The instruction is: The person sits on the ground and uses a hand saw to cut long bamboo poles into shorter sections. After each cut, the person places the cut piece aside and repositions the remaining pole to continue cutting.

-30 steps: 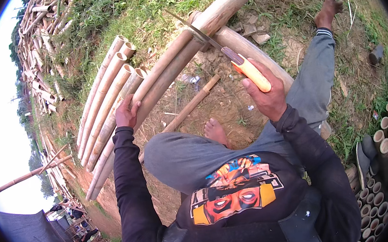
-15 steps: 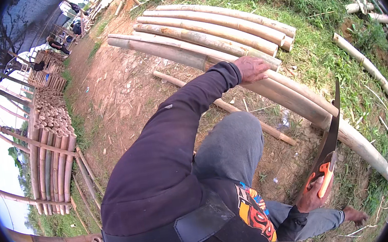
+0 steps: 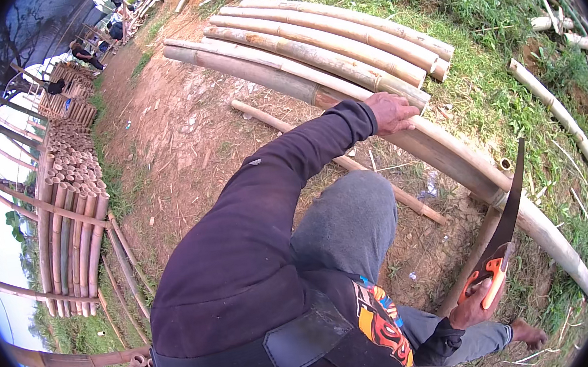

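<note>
My left hand (image 3: 395, 111) presses on a long bamboo pole (image 3: 440, 162), fingers together and curled over its top. This pole slants from the upper middle down to the lower right. Lower right, my right hand (image 3: 474, 305) is closed round the orange and dark handle of a handsaw (image 3: 508, 218). The saw's dark blade points up and crosses in front of the pole near a node, tip beyond the far side. Whether its teeth touch the bamboo I cannot tell. My bent knee (image 3: 346, 214) is beside the pole.
Several cut bamboo poles (image 3: 336, 38) lie side by side beyond my left hand. A thinner pole (image 3: 274, 120) crosses the dirt under my arm. Another pole (image 3: 562, 112) rests in grass at right. Stacked bamboo (image 3: 75, 226) stands left; a person (image 3: 86, 56) is far off.
The blade has shifted slightly down and right across the pole. My left hand has slid a little along the bamboo, and a round cut end now shows beyond the pole.
</note>
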A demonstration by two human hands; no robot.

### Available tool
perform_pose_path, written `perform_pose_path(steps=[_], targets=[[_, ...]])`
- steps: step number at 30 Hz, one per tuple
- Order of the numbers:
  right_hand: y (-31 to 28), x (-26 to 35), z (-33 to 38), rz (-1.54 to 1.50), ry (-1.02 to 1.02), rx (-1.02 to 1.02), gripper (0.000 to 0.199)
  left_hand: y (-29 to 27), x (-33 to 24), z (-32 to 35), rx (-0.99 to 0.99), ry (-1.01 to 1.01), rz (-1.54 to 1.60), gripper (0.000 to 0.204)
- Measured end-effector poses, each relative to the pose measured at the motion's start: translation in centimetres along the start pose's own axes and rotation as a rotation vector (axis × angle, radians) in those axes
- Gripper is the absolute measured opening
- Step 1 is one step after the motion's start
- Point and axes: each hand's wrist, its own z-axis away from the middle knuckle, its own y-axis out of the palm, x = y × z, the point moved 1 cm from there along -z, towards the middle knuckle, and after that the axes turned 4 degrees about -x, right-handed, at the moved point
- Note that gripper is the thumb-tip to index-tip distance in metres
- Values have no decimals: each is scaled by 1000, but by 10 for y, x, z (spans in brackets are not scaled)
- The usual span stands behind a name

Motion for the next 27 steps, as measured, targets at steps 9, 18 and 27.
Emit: perform_pose_path(steps=[9,18,27], targets=[[4,4,7,-158,10,4,51,-5,2,-3,-17,37,126,46],[18,16,8,-68,-90,-7,53,-6,3,-5,-18,49,120,46],[11,13,10,-73,-85,-9,53,-4,6,-14,21,16,137,48]])
